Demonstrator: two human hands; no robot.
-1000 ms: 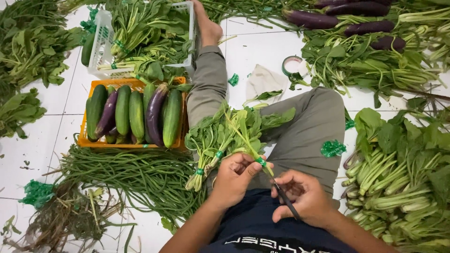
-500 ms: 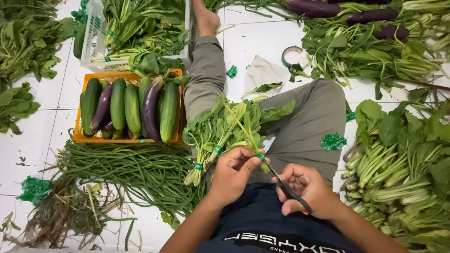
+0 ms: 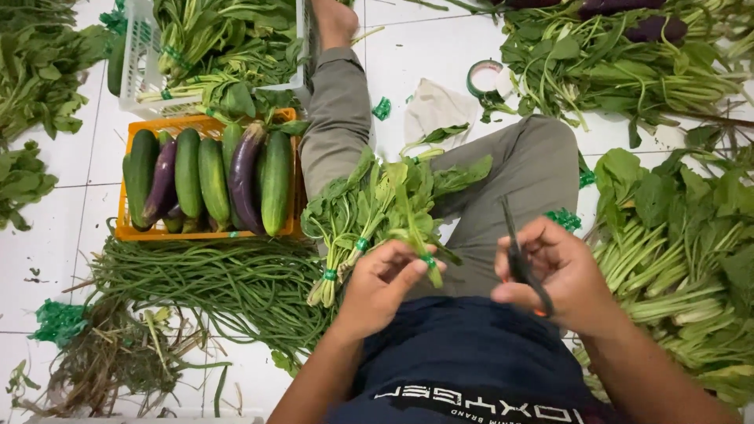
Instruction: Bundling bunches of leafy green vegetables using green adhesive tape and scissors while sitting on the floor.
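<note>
The left hand (image 3: 382, 280) pinches a green-taped bunch of leafy spinach stems (image 3: 408, 216) over the lap; the right hand (image 3: 559, 276) grips dark-bladed scissors (image 3: 520, 263), whose upturned points could nick nearby fingers.

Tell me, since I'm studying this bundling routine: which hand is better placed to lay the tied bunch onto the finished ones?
Left, probably. The left hand already has its grip on the green-taped leafy bunch, right beside the finished tied leafy bunches. The right hand is occupied with the dark-bladed scissors.
</note>
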